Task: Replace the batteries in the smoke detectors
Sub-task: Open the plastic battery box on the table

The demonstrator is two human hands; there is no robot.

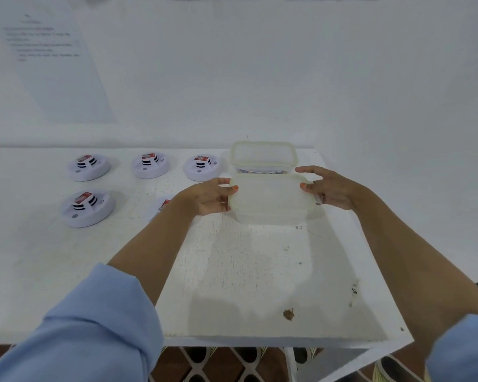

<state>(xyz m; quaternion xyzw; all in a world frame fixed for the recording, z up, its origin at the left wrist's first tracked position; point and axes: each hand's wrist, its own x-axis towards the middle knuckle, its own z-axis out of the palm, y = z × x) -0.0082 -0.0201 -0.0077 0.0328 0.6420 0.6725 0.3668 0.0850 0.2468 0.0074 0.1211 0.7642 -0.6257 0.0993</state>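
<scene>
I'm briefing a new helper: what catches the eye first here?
The left hand and right hand grip a cloudy plastic box by its ends, toward the far side of the white table. A second box stands just behind it, and round white smoke detectors with red labels lie to the left.

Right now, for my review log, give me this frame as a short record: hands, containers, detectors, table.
left hand: grips the near container's left end
right hand: grips its right end, thumb on top
near container: translucent, lidded; contents not visible
far container: translucent, lidded, directly behind the near one; contents unclear
smoke detectors: five, white, left of the containers; one partly hidden behind the left forearm
table: white, paint worn
</scene>
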